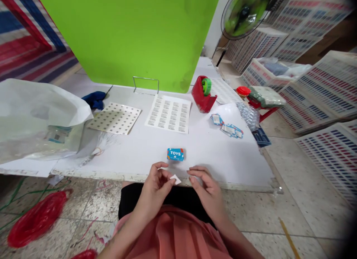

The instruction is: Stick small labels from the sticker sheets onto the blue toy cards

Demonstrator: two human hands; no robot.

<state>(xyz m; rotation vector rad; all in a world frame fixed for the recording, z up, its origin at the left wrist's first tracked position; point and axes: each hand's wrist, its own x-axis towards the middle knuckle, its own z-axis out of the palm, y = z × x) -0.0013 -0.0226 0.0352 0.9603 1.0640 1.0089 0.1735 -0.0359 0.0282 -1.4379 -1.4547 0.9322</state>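
Observation:
Between the thumb and fingers of my left hand (157, 186) is a small white paper square (175, 179), tilted with one corner up. My right hand (205, 188) hovers to the right of it at the table's front edge, its thumb and fingers apart and nothing visible between them. Just beyond both hands lies a stack of blue cards (175, 154) with "TOYS" printed on the top one. Farther back are a white sheet of barcode labels (169, 114) and a cream sheet dotted with small dark marks (115, 118).
A red tape dispenser (203, 95) stands at the back right, with scattered cards (232, 130) in front of it. On the left are a clear plastic bag (36, 117) and a bundle of thin white strings (97, 149). Behind rises a green board (134, 39).

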